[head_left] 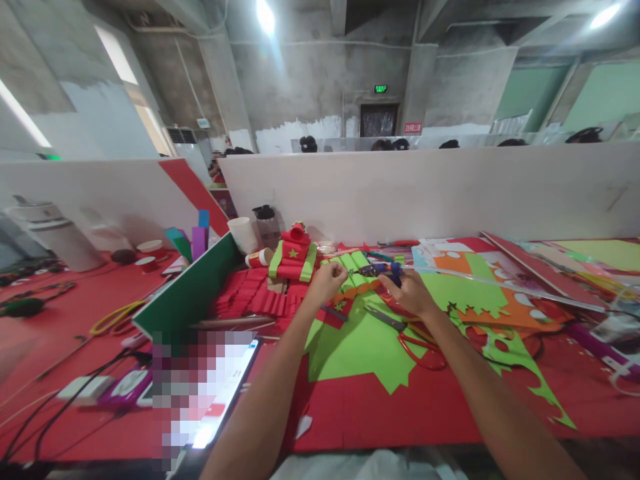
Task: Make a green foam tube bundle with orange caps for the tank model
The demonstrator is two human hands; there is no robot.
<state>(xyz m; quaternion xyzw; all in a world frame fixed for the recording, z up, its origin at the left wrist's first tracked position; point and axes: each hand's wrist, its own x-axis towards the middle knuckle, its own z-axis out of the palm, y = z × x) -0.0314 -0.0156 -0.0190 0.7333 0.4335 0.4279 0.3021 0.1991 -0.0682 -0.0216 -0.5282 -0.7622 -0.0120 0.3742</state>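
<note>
In my right hand (410,292) is a blue hot glue gun (385,269), its nozzle aimed left and a long clear glue stick (500,283) running out behind it. My left hand (327,285) is closed in a pinch close to the nozzle; what its fingertips hold is too small to name. Below both hands lie a bright green paper sheet (345,353) and an orange paper strip (363,289). Scissors with red handles (425,353) rest on the sheet near my right wrist. Rolled green paper tubes (355,263) lie just behind my hands.
Left of my hands stands a red and green paper piece with a star (294,253), beside pleated red paper (255,293). A green board (195,293) stands upright. A lit tablet (225,393) lies front left. Cut paper scraps (505,347) spread right. A white partition (400,193) closes the back.
</note>
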